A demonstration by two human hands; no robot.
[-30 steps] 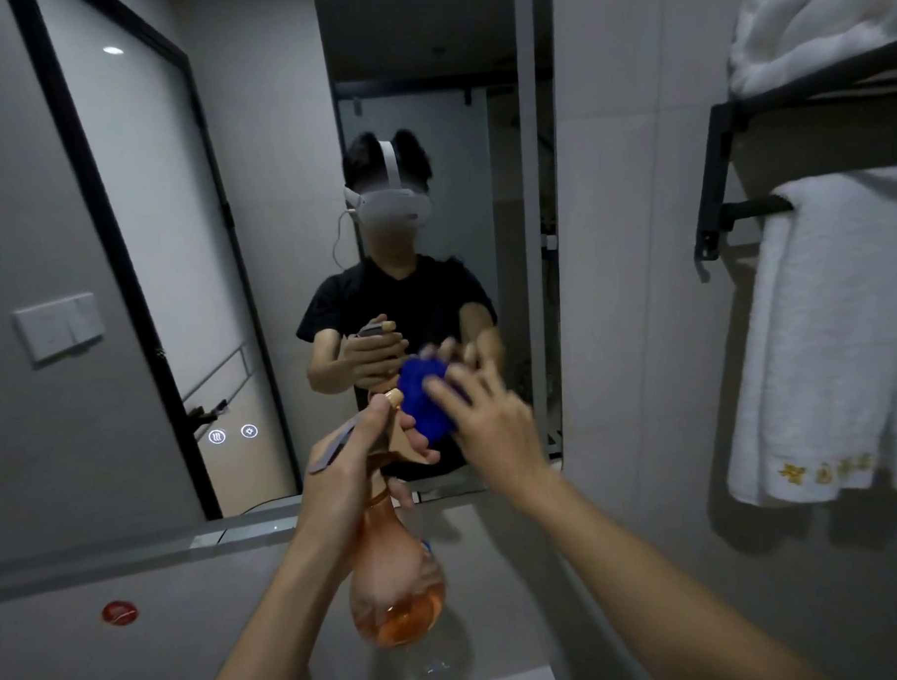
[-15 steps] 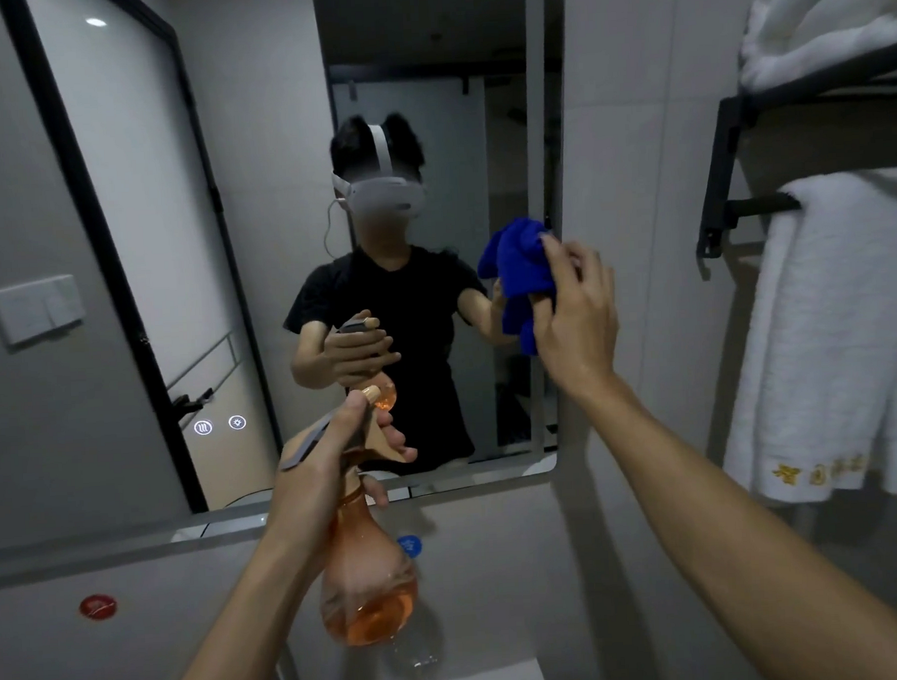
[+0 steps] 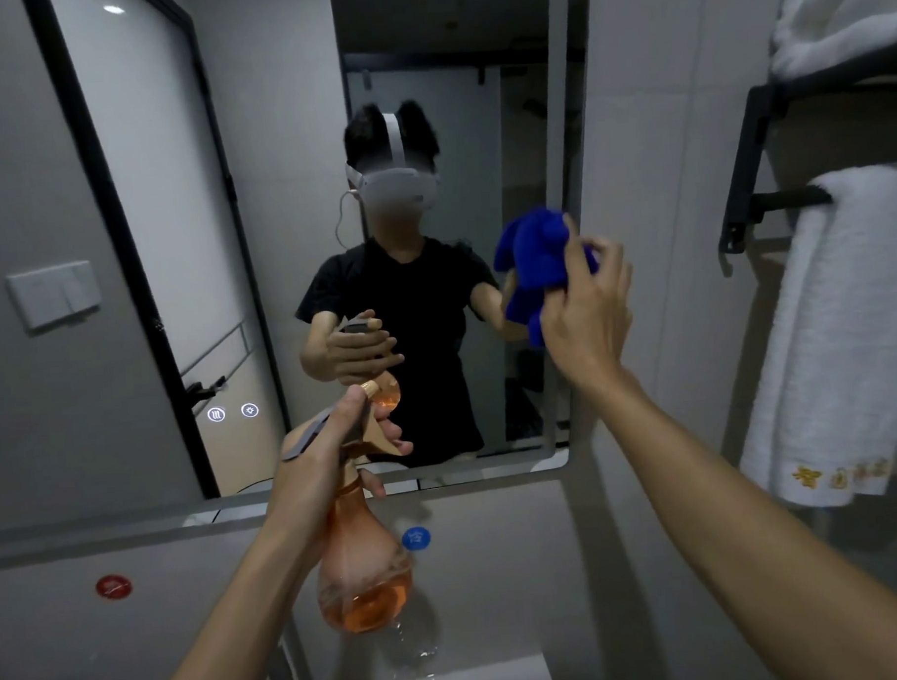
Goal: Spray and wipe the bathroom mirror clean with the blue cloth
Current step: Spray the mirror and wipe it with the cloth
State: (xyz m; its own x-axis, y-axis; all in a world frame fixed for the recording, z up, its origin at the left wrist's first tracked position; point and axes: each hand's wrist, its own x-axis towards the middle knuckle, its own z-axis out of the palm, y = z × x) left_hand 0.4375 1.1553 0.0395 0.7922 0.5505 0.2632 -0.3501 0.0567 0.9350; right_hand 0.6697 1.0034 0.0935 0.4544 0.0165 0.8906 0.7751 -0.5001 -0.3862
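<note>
The bathroom mirror [image 3: 286,192] fills the wall ahead and reflects a person in a black shirt. My right hand [image 3: 589,308] grips the bunched blue cloth [image 3: 538,264] and holds it against the glass near the mirror's right edge, at mid height. My left hand [image 3: 328,448] holds an orange spray bottle [image 3: 364,564] by its neck, below the mirror's lower edge, with the nozzle toward the glass. The bottle is partly filled with orange liquid.
A black rack [image 3: 748,182] on the right wall carries white towels [image 3: 847,332]. A light switch plate [image 3: 54,292] sits on the left. Red [image 3: 114,586] and blue [image 3: 415,538] round stickers mark the wall under the mirror. A white basin edge [image 3: 440,679] lies below.
My right hand carried the blue cloth from the mirror's lower middle up to its right edge, then slid down slightly. The spray bottle in my left hand stayed nearly still.
</note>
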